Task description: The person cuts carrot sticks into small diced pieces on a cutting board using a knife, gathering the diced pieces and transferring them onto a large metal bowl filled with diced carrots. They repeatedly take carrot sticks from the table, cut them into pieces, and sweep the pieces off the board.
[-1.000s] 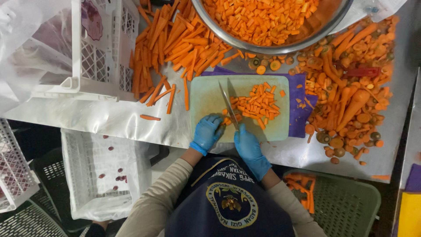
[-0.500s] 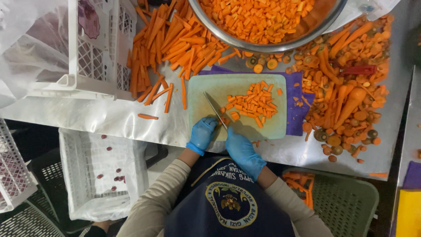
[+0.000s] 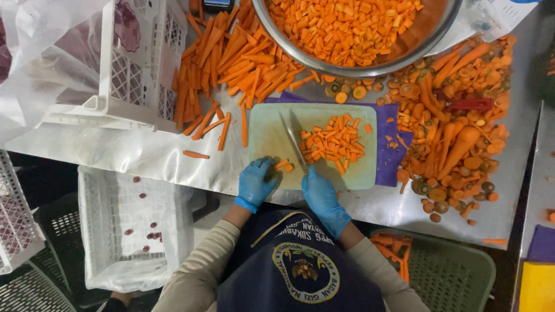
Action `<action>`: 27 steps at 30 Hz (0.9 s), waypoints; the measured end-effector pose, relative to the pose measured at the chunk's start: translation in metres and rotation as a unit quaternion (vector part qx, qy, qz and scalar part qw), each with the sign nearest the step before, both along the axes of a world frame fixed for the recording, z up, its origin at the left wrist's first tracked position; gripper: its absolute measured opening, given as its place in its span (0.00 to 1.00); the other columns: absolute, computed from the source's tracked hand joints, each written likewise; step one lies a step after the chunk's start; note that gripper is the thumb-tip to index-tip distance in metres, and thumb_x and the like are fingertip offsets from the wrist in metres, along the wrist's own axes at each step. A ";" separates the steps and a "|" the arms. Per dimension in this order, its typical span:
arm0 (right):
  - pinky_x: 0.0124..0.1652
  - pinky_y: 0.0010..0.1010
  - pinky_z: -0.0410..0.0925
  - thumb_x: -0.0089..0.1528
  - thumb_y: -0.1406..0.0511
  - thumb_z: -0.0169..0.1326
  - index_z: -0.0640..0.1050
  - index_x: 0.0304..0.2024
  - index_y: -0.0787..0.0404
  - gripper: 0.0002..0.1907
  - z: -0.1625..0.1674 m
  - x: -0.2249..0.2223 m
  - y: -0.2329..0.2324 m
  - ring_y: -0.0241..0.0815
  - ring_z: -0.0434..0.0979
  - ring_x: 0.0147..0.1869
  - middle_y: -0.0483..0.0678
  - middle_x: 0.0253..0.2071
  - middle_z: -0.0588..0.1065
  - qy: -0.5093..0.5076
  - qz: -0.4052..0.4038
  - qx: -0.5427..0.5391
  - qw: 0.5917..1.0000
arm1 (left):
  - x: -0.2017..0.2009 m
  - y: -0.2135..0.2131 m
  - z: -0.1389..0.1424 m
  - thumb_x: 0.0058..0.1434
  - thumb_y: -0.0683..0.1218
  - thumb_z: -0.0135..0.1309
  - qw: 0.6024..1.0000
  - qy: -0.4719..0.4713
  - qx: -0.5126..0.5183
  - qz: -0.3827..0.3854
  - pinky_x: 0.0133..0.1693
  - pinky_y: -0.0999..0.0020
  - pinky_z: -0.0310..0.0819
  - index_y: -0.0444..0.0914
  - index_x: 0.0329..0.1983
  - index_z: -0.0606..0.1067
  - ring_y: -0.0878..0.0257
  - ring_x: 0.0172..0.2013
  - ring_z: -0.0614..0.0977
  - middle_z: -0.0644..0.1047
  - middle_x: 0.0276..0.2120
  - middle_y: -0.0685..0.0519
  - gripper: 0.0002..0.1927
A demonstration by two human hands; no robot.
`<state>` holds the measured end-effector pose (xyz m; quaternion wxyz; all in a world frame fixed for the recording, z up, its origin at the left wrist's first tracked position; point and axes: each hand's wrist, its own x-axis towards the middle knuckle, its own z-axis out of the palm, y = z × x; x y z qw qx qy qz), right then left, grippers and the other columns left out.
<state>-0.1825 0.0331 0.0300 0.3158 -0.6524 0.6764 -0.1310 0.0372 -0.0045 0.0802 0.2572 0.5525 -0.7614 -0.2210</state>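
- Steel desk (image 3: 144, 153) runs across the view, shiny and covered in clear plastic sheeting, with carrot everywhere on it.
- Pale green cutting board (image 3: 272, 138) sits at the near edge of the desk, on a purple mat (image 3: 393, 162) that pokes out on its right side.
- Right hand (image 3: 324, 196), in a blue glove, is closed around the handle of a knife (image 3: 293, 141); the blade lies angled across the middle of the board.
- Left hand (image 3: 255, 182), also gloved in blue, curls loosely at the board's near edge, just beside a few carrot bits; it holds nothing that I can make out.
- Diced carrot (image 3: 332, 141) is heaped on the board right of the blade.
- Carrot sticks (image 3: 231, 58) pile up on the desk behind and left of the board.
- Big metal bowl (image 3: 358, 34) at the far side is full of diced carrot.
- Carrot ends and peelings (image 3: 457, 138) spread over the right of the desk.
- White plastic crate (image 3: 110, 69) stands on the desk's left; another white crate (image 3: 124, 231) sits on the floor below, a green basket (image 3: 451, 271) at lower right.
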 end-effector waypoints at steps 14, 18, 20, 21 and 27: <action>0.27 0.50 0.72 0.61 0.67 0.48 0.68 0.56 0.71 0.21 0.012 0.052 -0.005 0.60 0.81 0.26 0.59 0.25 0.78 0.084 0.075 -0.040 0.993 | -0.012 -0.004 -0.041 0.58 0.43 0.57 0.998 -0.040 0.054 -0.009 0.46 0.52 0.76 0.39 0.49 0.74 0.45 0.45 0.80 0.79 0.44 0.45 0.15; 0.29 0.54 0.71 0.64 0.62 0.47 0.70 0.52 0.64 0.16 0.012 0.022 -0.019 0.62 0.80 0.28 0.60 0.25 0.77 0.072 0.008 -0.022 0.997 | -0.042 -0.004 -0.022 0.52 0.43 0.56 0.999 0.042 -0.017 -0.003 0.64 0.46 0.60 0.32 0.64 0.65 0.36 0.63 0.67 0.67 0.63 0.33 0.34; 0.33 0.57 0.70 0.66 0.59 0.48 0.70 0.50 0.64 0.16 0.012 -0.006 -0.024 0.65 0.79 0.31 0.63 0.27 0.77 0.052 -0.018 -0.023 0.998 | -0.068 -0.009 -0.018 0.49 0.46 0.58 0.999 -0.025 0.014 -0.018 0.68 0.39 0.45 0.30 0.70 0.59 0.31 0.69 0.58 0.58 0.69 0.29 0.44; 0.35 0.58 0.70 0.67 0.57 0.48 0.70 0.49 0.64 0.17 0.011 -0.019 -0.024 0.67 0.79 0.32 0.64 0.28 0.77 0.040 -0.028 -0.020 0.999 | -0.082 -0.014 -0.018 0.51 0.46 0.58 1.000 -0.013 0.010 -0.018 0.68 0.39 0.45 0.29 0.70 0.57 0.31 0.70 0.56 0.56 0.69 0.28 0.44; 0.39 0.55 0.68 0.68 0.59 0.47 0.72 0.52 0.64 0.16 0.011 -0.069 -0.020 0.69 0.78 0.43 0.66 0.39 0.77 -0.074 -0.163 -0.021 0.984 | -0.153 -0.054 -0.021 0.58 0.46 0.52 0.985 0.150 0.077 -0.035 0.72 0.41 0.48 0.31 0.77 0.52 0.30 0.73 0.54 0.53 0.74 0.30 0.44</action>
